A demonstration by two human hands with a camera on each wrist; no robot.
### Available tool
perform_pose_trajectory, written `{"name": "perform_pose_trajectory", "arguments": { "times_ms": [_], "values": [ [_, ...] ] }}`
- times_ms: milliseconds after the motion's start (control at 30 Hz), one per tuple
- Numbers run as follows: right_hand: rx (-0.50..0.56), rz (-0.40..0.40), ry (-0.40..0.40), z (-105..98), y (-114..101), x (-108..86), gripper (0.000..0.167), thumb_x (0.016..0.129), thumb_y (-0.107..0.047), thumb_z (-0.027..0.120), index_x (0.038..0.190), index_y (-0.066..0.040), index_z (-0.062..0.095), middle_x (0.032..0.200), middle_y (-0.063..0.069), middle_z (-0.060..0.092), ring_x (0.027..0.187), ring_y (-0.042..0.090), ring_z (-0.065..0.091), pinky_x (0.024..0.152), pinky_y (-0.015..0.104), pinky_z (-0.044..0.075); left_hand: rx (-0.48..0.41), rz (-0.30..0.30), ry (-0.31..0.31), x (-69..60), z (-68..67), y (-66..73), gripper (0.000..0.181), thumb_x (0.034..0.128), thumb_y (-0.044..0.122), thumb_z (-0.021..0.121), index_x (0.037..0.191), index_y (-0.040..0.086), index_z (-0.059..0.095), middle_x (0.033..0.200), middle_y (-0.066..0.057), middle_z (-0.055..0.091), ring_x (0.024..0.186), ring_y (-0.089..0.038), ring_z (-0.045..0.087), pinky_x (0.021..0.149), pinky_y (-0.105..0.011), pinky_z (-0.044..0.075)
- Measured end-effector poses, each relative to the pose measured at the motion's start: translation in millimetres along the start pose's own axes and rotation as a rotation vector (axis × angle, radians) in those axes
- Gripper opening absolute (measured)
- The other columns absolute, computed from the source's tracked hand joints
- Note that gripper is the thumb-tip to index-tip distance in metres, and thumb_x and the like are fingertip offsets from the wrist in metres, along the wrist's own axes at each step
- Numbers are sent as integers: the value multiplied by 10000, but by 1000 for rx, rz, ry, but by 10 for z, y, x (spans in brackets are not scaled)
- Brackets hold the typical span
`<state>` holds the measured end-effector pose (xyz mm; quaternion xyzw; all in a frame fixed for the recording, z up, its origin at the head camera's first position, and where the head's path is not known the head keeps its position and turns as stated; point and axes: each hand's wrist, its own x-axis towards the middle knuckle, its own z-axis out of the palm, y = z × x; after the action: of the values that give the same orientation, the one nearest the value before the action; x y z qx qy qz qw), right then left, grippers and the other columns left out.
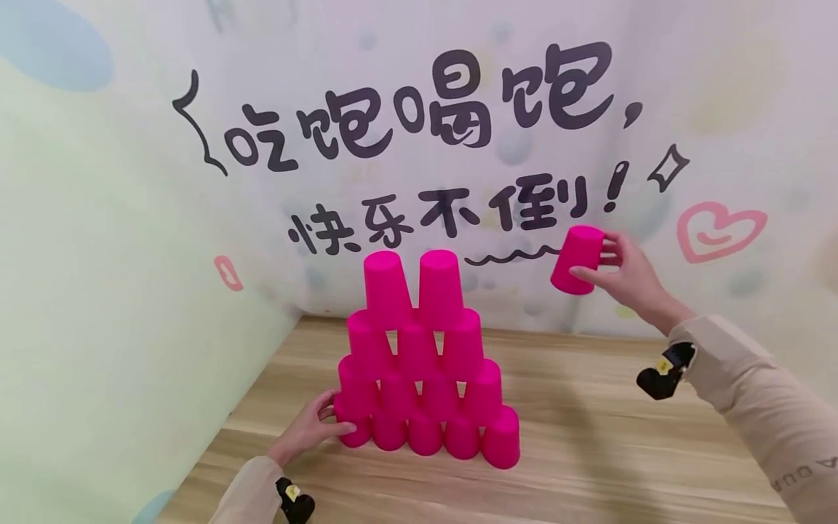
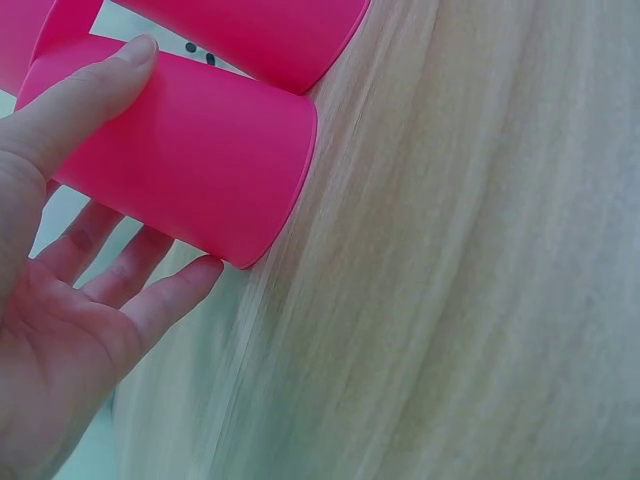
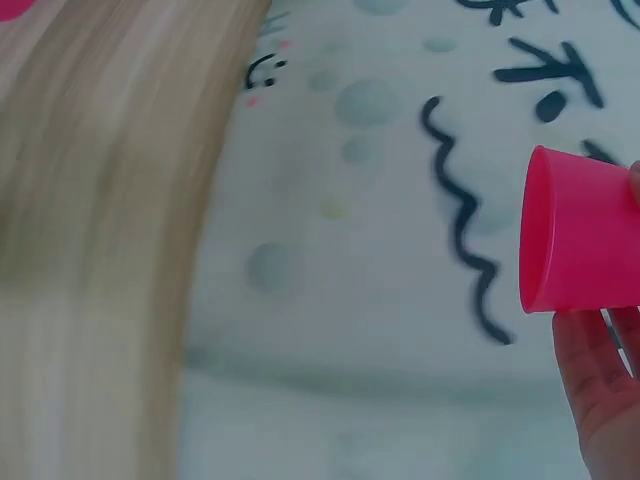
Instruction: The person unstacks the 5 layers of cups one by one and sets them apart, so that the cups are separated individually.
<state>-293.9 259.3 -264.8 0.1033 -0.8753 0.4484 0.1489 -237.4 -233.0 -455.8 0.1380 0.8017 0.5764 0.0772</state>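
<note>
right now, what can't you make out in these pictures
Sleeve lettering: head view, cut off by right edge
Inside the stacked cups: head view, hidden by their walls
Pink corner thing: right wrist view, cut off by top and left edges

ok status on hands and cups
Right hand holds raised cup. Left hand round bottom-left cup. Stack standing, two on top. Nothing seen in the way.

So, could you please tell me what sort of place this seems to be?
Probably an indoor corner, perhaps a small booth: a wood-grain table stands against a pale wall printed with large Chinese lettering, and a second wall closes off the left side.
</note>
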Motion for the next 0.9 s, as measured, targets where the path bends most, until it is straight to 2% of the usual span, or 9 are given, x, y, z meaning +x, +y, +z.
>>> {"name": "perform_pose_trajectory", "arguments": {
  "times_ms": [167, 300, 433, 633, 800, 900],
  "values": [
    [-27, 43, -1, 199, 501, -179, 748, 793, -316, 656, 1300, 46, 242, 1186, 275, 407, 1046, 420, 422, 802, 504, 424, 1, 33, -15, 15, 26, -18, 571, 748, 116, 708, 1208, -54, 416, 1117, -171, 517, 992, -278, 546, 797, -297, 481],
    [-35, 76, -28, 374, 793, -316, 779, 786, -326, 663, 1293, 64, 217, 1179, 292, 391, 1032, 436, 418, 788, 521, 439, -7, 18, -4, 8, 28, -29, 565, 742, 114, 713, 1204, -41, 427, 1116, -163, 518, 999, -280, 542, 798, -291, 479],
    [-25, 104, -41, 542, 999, -396, 793, 780, -310, 674, 1290, 66, 198, 1175, 295, 384, 1025, 436, 421, 774, 507, 454, -7, 9, 8, -2, 8, -39, 560, 743, 107, 711, 1207, -33, 431, 1126, -172, 512, 1016, -309, 529, 808, -307, 477],
    [-41, 99, 14, 770, 1244, -476, 733, 768, -188, 697, 1243, 112, 226, 1125, 310, 401, 979, 443, 444, 765, 502, 458, -2, 13, 12, 0, -6, -36, 566, 749, 112, 706, 1220, -33, 427, 1143, -183, 507, 1030, -321, 521, 817, -322, 475],
    [-45, 98, 30, 897, 1427, -552, 680, 751, -94, 700, 1209, 131, 250, 1096, 317, 409, 962, 450, 452, 775, 511, 441, -5, 43, 15, 5, -1, -52, 548, 756, 78, 694, 1219, -45, 428, 1139, -190, 504, 1021, -326, 523, 829, -352, 468],
    [-21, 125, 18, 945, 1518, -587, 664, 760, -71, 684, 1215, 118, 239, 1108, 305, 393, 971, 448, 445, 785, 515, 438, -19, 58, 17, 2, 2, -70, 545, 756, 62, 690, 1220, -51, 428, 1141, -191, 503, 1021, -331, 522, 837, -387, 460]
  ]
}}
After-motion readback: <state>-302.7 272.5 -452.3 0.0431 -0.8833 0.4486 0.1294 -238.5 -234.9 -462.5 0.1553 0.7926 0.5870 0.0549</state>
